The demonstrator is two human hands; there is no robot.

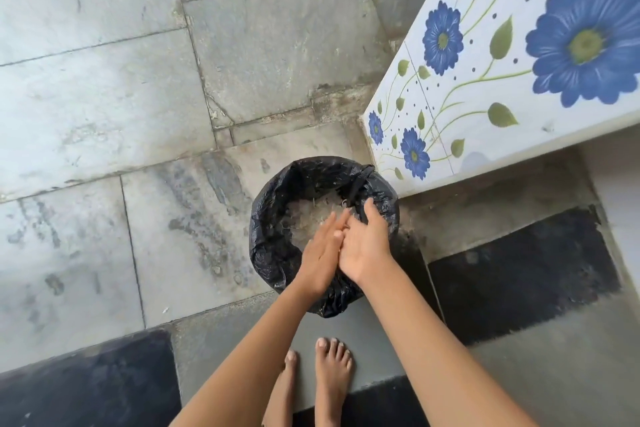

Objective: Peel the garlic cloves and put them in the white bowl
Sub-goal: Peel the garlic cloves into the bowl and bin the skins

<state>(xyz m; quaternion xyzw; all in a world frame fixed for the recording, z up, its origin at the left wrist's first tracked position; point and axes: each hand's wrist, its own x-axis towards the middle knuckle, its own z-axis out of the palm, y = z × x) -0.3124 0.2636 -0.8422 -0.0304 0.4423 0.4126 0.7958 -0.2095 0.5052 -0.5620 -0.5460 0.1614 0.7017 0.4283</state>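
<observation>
I look straight down at a round bin lined with a black plastic bag (277,218) on the stone floor. Pale papery garlic skins (311,215) lie inside it. My left hand (320,253) and my right hand (365,243) are held together over the bin, palms touching, fingers straight. Nothing shows in either hand. No garlic cloves and no white bowl are in view.
A white tiled wall with blue flowers (519,62) rises right of the bin. Grey stone floor slabs (138,80) spread to the left. Dark floor patches (519,270) lie to the right and lower left. My bare feet (329,374) stand just behind the bin.
</observation>
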